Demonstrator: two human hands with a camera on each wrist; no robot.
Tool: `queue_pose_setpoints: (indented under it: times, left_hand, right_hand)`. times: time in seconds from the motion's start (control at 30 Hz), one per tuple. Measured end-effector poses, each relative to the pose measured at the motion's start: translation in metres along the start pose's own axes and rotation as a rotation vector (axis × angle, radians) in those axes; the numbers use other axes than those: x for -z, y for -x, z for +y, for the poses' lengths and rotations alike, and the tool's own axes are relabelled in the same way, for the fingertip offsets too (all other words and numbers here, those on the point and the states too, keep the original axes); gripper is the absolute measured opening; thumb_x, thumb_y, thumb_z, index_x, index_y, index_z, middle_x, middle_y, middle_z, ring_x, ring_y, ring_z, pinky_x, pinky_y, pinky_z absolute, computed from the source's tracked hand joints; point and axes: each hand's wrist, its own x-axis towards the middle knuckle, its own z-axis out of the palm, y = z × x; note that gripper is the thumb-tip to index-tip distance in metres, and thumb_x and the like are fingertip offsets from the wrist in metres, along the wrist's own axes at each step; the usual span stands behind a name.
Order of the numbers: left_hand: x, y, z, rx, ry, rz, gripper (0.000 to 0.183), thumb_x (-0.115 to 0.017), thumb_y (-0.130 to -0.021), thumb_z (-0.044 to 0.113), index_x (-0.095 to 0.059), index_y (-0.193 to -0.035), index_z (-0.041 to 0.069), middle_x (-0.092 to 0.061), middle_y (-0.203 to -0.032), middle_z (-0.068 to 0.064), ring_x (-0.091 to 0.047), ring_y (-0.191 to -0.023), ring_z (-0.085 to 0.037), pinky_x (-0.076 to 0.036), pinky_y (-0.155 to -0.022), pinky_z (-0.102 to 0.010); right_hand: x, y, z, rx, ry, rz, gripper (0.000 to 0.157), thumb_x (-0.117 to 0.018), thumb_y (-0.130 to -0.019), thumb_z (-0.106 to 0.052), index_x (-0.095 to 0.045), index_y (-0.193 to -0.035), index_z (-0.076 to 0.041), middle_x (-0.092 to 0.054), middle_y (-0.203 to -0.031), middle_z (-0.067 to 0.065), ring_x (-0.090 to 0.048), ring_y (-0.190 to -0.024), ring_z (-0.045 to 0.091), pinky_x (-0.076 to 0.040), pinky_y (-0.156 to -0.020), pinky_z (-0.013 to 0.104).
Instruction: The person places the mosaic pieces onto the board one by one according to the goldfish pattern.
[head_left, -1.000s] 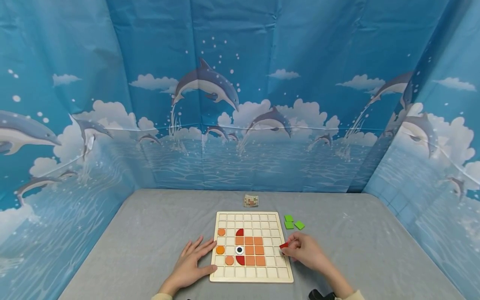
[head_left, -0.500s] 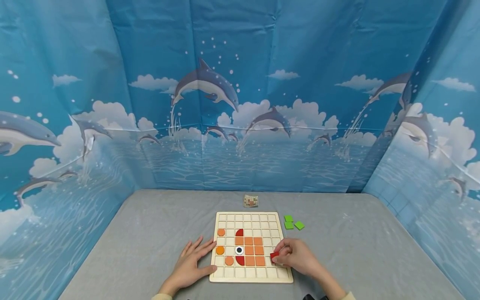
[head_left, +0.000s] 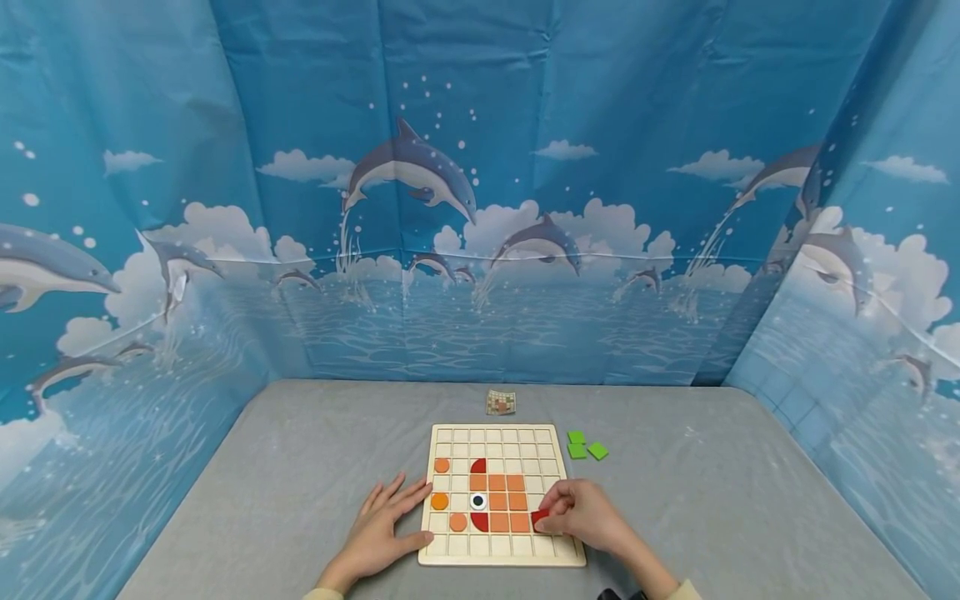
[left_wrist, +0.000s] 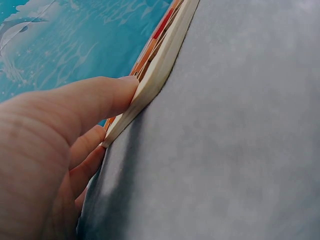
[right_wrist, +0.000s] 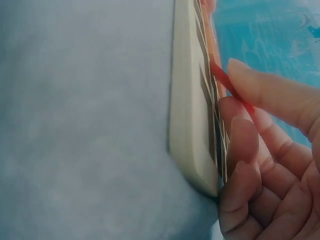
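Note:
A wooden grid board [head_left: 517, 451] lies on the grey table. My right hand [head_left: 588, 515] pinches a red tile [head_left: 540, 521] between thumb and fingers, over the cell beside the lowest row of orange squares [head_left: 519, 523]. In the right wrist view the red tile [right_wrist: 231, 89] slants, one edge down at the board; the fingers hide part of its outline. My left hand [head_left: 378, 529] rests with spread fingers against the board's left edge, thumb [left_wrist: 112, 95] on the rim. On the board sit red quarter-circles [head_left: 480, 522], a white eye tile [head_left: 477, 502] and orange discs [head_left: 439, 502].
Three green square tiles [head_left: 577, 451] lie on the table [head_left: 697, 492] to the right of the board. A small picture card [head_left: 501, 402] lies behind it. A blue dolphin-print curtain [head_left: 480, 333] closes off the back and sides.
My right hand has carried the red tile leftward from the board's right edge to the cell beside the orange squares, and lowered it. The left hand has stayed in place.

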Motion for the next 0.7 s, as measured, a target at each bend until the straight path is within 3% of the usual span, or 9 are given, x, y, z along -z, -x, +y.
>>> queue_pose_setpoints:
  times: [0.37, 0.7]
  left_hand:
    - [0.0002, 0.0001, -0.0004, 0.001, 0.001, 0.000, 0.069, -0.069, -0.081, 0.049, -0.051, -0.139, 0.017, -0.044, -0.144, 0.000, -0.019, -0.140, -0.034, -0.001, -0.108, -0.055]
    - [-0.0003, 0.0004, 0.0015, 0.000, -0.003, 0.005, 0.068, -0.069, -0.081, 0.048, -0.052, -0.139, 0.016, -0.044, -0.144, -0.001, -0.019, -0.140, -0.034, -0.001, -0.108, -0.055]
  right_hand:
    - [-0.0013, -0.0010, -0.0008, 0.001, 0.043, 0.017, 0.013, -0.079, -0.077, -0.016, -0.070, -0.080, -0.007, -0.060, -0.063, -0.002, -0.052, -0.051, 0.011, -0.042, -0.043, 0.022]
    - [0.0005, 0.0009, -0.0022, 0.019, 0.024, -0.017, 0.015, -0.082, -0.072, -0.006, -0.070, -0.081, -0.004, -0.058, -0.065, 0.000, -0.052, -0.057, 0.014, -0.041, -0.048, 0.022]
